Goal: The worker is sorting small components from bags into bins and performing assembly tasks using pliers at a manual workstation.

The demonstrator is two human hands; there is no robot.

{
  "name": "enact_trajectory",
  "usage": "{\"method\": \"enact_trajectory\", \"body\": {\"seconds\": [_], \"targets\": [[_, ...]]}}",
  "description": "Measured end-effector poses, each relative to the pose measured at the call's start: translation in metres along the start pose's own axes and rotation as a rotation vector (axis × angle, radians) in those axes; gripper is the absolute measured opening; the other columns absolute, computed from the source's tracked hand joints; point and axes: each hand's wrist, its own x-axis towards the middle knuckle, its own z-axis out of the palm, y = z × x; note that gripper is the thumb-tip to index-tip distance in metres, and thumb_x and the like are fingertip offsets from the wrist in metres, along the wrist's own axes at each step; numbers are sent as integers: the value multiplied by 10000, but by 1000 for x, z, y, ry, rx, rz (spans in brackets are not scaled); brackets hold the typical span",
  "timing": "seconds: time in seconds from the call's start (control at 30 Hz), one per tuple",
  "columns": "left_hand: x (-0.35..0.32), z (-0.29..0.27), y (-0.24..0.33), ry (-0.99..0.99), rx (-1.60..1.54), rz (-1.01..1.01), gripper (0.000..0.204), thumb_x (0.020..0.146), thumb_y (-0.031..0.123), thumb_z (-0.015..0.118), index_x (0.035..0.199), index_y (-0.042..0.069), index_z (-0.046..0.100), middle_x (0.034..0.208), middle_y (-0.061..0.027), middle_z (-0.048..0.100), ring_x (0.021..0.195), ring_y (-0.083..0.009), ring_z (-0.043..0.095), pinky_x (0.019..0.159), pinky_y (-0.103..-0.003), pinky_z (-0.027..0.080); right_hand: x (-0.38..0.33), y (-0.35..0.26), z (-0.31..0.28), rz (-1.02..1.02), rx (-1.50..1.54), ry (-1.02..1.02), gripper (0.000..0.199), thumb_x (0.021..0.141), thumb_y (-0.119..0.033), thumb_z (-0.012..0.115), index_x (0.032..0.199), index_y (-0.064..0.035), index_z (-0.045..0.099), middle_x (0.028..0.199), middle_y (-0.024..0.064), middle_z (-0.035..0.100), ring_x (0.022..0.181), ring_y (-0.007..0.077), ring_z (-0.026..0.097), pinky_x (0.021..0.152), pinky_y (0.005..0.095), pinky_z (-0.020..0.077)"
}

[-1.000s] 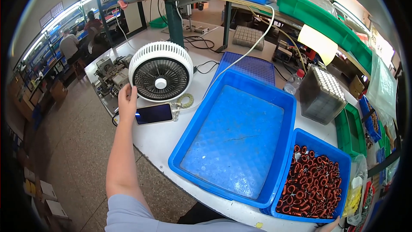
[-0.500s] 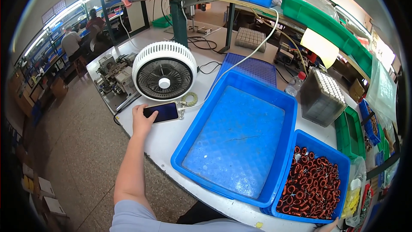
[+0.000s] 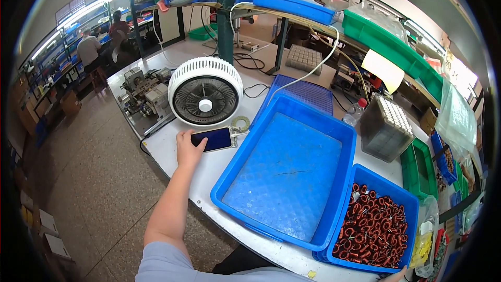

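My left hand (image 3: 190,149) grips the left end of a smartphone (image 3: 215,139), thumb over the edge of its dark screen and fingers behind. The phone is on the white tabletop, with a white cable plugged into its right end and touching the large blue tray. Only a little of my right hand (image 3: 399,273) shows at the lower edge, against the near right corner of a smaller blue bin (image 3: 412,214); most of its fingers are hidden. Inside that bin lie many copper-wound ring coils (image 3: 373,227).
A large shallow blue tray (image 3: 287,172) fills the middle of the white table (image 3: 201,180). Behind the phone stand a white fan (image 3: 206,94) and a metal machine (image 3: 146,94). Farther right are a bottle (image 3: 355,112), a block-shaped stack (image 3: 386,130) and a green tray (image 3: 417,167).
My left hand and the phone have shifted right, closer to the large blue tray. The whole view has moved slightly. My right hand stays by the coil bin's corner.
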Motion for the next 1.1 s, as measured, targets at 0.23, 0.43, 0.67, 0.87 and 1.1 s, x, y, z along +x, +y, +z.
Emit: {"method": "enact_trajectory", "body": {"seconds": [0.23,0.43,0.67,0.87,1.1], "targets": [[57,-6,-17,376,-397,-124,713,999,486,582,1404,-73,405,1368,-293,504,1271,-392,516,1100,-420,395,3,-10,-9,-87,-24,21,613,1045,-419,309,1479,-8,444,1496,190,479,1314,326,508,1151,427,373],[130,0,-42,209,-572,-62,829,1008,595,488,1518,-37,317,1474,-272,463,1327,-378,497,1120,-405,376,17,-32,-11,-137,85,79,604,1046,-408,315,1473,-3,452,1483,188,494,1305,321,516,1146,419,378],[139,-21,-17,82,-436,16,832,989,643,482,1524,17,363,1458,-230,499,1313,-362,510,1105,-395,388,21,-44,-2,-157,146,81,592,1047,-392,323,1465,4,464,1464,185,514,1292,315,527,1139,407,385],[118,-35,17,159,-349,-6,780,975,632,522,1451,17,471,1392,-218,553,1257,-360,548,1066,-394,419,10,-39,-4,-123,121,68,582,1048,-379,330,1457,10,475,1447,182,532,1281,309,536,1134,397,391],[94,-41,49,218,-278,-51,754,967,622,546,1409,12,512,1353,-202,582,1216,-357,574,1027,-400,447,-4,-28,-4,-76,79,53,570,1050,-363,339,1449,17,487,1429,179,553,1269,303,547,1127,385,397]]}}
